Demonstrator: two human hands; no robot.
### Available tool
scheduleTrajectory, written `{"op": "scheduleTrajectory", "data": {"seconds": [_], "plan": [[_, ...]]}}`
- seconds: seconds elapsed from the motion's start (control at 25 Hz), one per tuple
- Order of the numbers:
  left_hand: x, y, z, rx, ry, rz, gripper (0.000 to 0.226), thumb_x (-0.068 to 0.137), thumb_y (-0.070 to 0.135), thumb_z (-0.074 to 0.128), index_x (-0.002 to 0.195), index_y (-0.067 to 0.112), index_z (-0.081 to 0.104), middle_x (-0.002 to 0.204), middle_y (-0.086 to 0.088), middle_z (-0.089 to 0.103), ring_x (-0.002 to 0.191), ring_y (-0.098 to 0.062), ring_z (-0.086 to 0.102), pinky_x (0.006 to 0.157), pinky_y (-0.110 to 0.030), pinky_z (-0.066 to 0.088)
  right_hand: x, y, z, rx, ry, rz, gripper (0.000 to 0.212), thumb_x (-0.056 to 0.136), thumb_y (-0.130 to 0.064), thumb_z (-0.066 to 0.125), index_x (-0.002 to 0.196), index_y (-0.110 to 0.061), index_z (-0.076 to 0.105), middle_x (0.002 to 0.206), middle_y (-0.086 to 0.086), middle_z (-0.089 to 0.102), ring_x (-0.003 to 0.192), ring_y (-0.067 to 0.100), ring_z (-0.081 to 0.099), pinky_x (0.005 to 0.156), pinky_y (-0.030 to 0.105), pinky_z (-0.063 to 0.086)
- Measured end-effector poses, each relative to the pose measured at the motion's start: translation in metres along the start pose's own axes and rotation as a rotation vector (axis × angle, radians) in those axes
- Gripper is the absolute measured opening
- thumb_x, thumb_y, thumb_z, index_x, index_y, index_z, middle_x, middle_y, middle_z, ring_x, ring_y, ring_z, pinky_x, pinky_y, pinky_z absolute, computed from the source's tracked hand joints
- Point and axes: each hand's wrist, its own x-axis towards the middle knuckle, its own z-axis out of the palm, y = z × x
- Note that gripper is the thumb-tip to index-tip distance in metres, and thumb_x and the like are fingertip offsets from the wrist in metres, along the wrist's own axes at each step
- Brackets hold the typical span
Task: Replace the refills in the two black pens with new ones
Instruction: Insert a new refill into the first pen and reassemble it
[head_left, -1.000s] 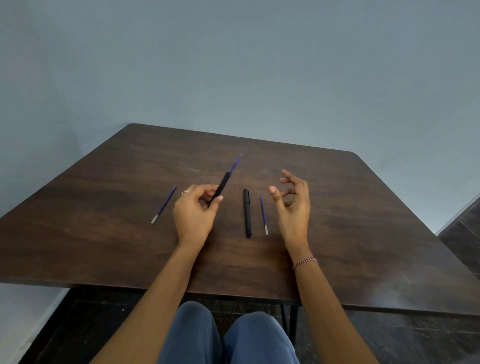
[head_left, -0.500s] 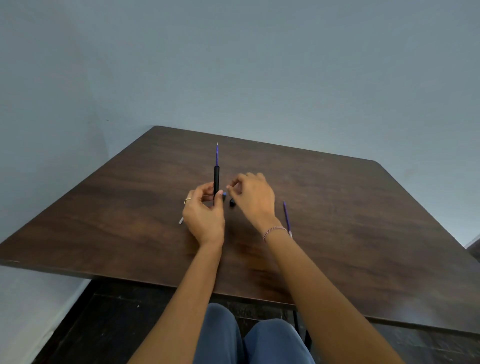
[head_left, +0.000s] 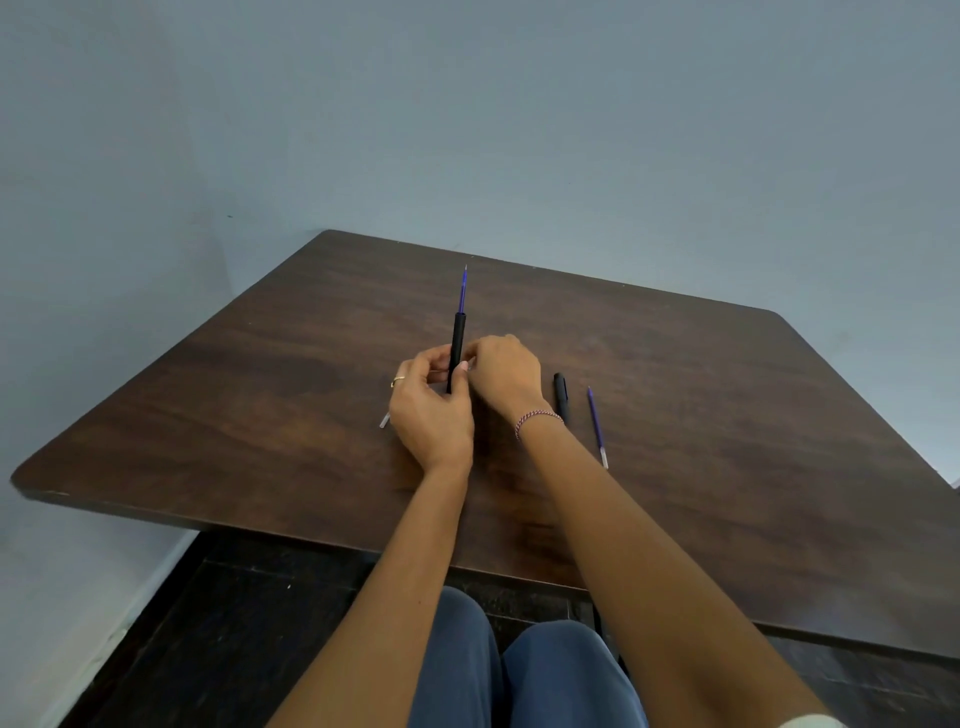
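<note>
Left hand (head_left: 431, 410) grips the black pen barrel (head_left: 457, 343), upright, fingers and thumb curled round its lower part. A purple refill (head_left: 462, 291) projects from the barrel's top. Right hand (head_left: 506, 374) is curled against the barrel; whether it holds anything cannot be told. Second black pen (head_left: 561, 397) lies on the table (head_left: 727, 415) just right of the right wrist, with a loose refill (head_left: 596, 426) beside it. Another refill's end (head_left: 384, 421) shows left of the left hand.

no readable text, labels or numbers anywhere
</note>
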Motion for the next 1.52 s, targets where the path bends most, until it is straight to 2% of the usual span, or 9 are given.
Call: {"op": "scheduleTrajectory", "data": {"seconds": [0.16,0.4,0.6,0.76,0.88,1.04,1.2,1.32,1.52], "plan": [[0.0,0.002,0.0,-0.004,-0.011,-0.006,0.02,0.077,0.007,0.073,0.094,0.017,0.068,0.089,0.009,0.06,0.074,-0.001,0.057,0.067,0.0,0.039,-0.002,-0.008,-0.001,-0.068,0.003,-0.006,0.019,0.089,-0.014,0.051,0.094,-0.006,0.067,0.101,0.017,0.064,0.094,0.033,0.061,0.064,0.031,0.04],[0.001,0.002,0.0,0.008,-0.012,-0.01,0.021,0.077,0.008,0.072,0.095,0.018,0.068,0.09,0.008,0.06,0.074,-0.002,0.058,0.066,-0.003,0.041,-0.005,-0.012,-0.007,-0.044,-0.01,-0.007,0.014,0.088,-0.009,0.051,0.088,-0.003,0.064,0.096,0.017,0.067,0.089,0.035,0.063,0.062,0.033,0.039],[0.001,0.003,0.0,0.016,-0.014,-0.005,0.022,0.077,0.009,0.073,0.096,0.019,0.068,0.093,0.006,0.062,0.078,-0.004,0.06,0.068,-0.002,0.041,-0.005,-0.01,-0.01,0.03,0.002,0.018,0.018,0.088,-0.015,0.056,0.096,-0.007,0.07,0.096,0.013,0.069,0.087,0.03,0.064,0.065,0.033,0.047],[0.0,0.003,0.0,0.067,-0.029,0.014,0.022,0.076,0.01,0.074,0.095,0.02,0.067,0.093,0.01,0.06,0.083,-0.006,0.061,0.072,-0.009,0.04,-0.01,0.007,-0.018,0.214,0.011,0.061,0.016,0.084,-0.031,0.069,0.094,-0.019,0.074,0.09,0.0,0.073,0.083,0.016,0.065,0.07,0.032,0.055],[-0.001,0.004,0.001,0.076,-0.053,0.034,0.019,0.076,0.01,0.074,0.092,0.018,0.068,0.089,0.011,0.058,0.08,-0.007,0.061,0.071,-0.007,0.038,-0.023,0.027,-0.026,0.447,0.119,0.121,0.013,0.079,-0.035,0.074,0.087,-0.024,0.076,0.084,-0.007,0.074,0.08,0.006,0.066,0.071,0.025,0.054],[-0.003,0.007,0.003,0.131,-0.125,0.066,0.019,0.076,0.014,0.075,0.091,0.023,0.067,0.087,0.014,0.057,0.079,-0.003,0.058,0.072,-0.016,0.043,-0.046,0.052,-0.031,0.717,0.358,0.215,0.008,0.076,-0.033,0.078,0.081,-0.029,0.073,0.073,-0.014,0.07,0.071,-0.007,0.062,0.068,0.011,0.047],[-0.007,0.008,0.007,0.224,-0.255,0.142,0.017,0.076,0.016,0.075,0.091,0.023,0.069,0.09,0.011,0.061,0.076,0.0,0.056,0.065,-0.007,0.035,-0.066,0.079,-0.035,0.997,0.609,0.266,0.019,0.075,-0.021,0.08,0.09,-0.025,0.069,0.073,-0.007,0.071,0.06,-0.003,0.055,0.067,0.022,0.049],[-0.01,0.007,0.01,0.295,-0.34,0.193,0.017,0.076,0.016,0.075,0.091,0.022,0.069,0.089,0.009,0.063,0.075,-0.003,0.057,0.066,-0.012,0.037,-0.078,0.099,-0.04,1.115,0.72,0.267,0.029,0.077,-0.015,0.078,0.1,-0.028,0.065,0.073,-0.006,0.071,0.054,-0.003,0.047,0.06,0.012,0.043],[-0.012,0.008,0.01,0.346,-0.407,0.25,0.018,0.074,0.016,0.076,0.09,0.022,0.07,0.084,0.011,0.06,0.072,-0.005,0.056,0.062,-0.015,0.036,-0.088,0.112,-0.04,1.253,0.776,0.285,0.03,0.078,-0.015,0.077,0.102,-0.03,0.067,0.079,0.002,0.072,0.072,0.01,0.056,0.07,0.014,0.046]]}}
